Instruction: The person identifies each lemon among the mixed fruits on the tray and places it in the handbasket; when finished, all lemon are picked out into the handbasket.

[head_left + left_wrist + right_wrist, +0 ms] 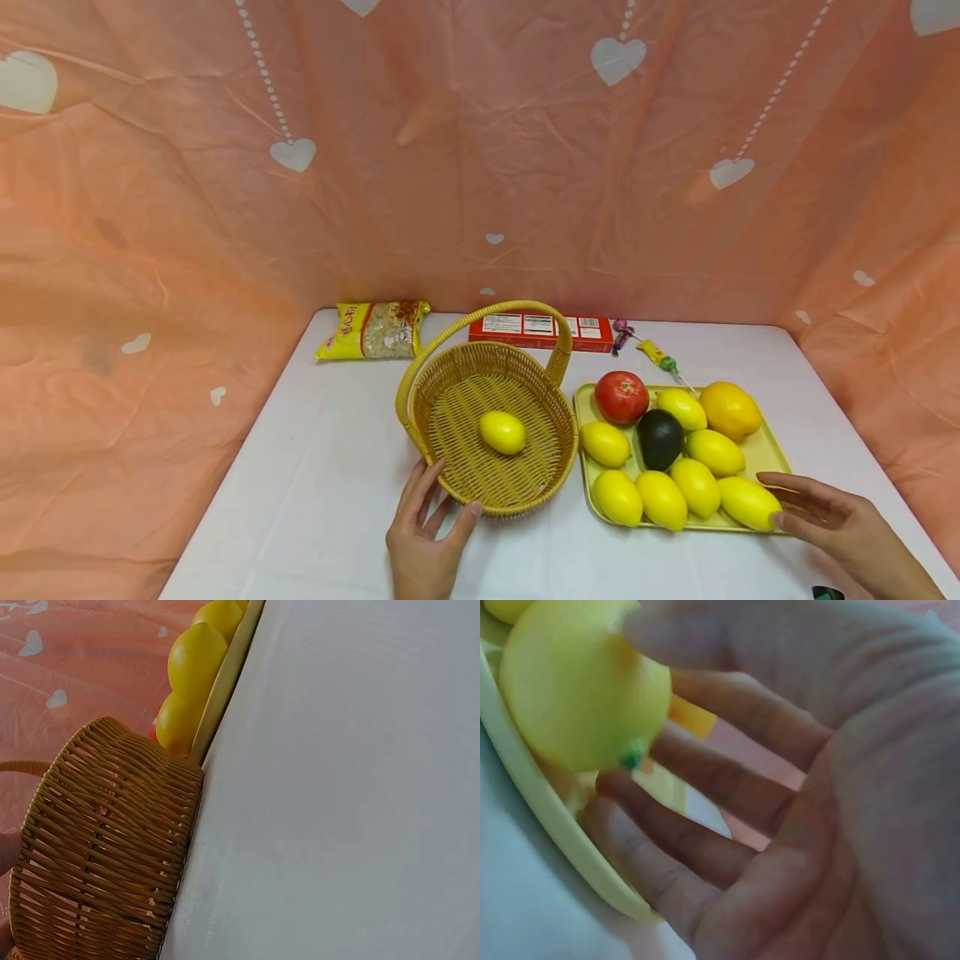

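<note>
A round woven basket (566,450) with a tall arched handle stands mid-table, and one lemon (502,432) lies inside it. My left hand (426,533) holds the basket's near rim; in the left wrist view only bits of its fingers (7,851) show at the rim. To the right is a pale yellow tray (772,437) of fruit. My right hand (840,521) grips the lemon (748,502) at the tray's near right corner. The right wrist view shows the thumb on this lemon (577,690) and the other fingers curved behind and below it.
Several more lemons (662,500), a red pomegranate-like fruit (622,397), a dark avocado (660,439) and an orange mango-like fruit (730,411) share the tray. Behind are a yellow snack bag (378,331), a red box (540,340) and lollipops (660,358).
</note>
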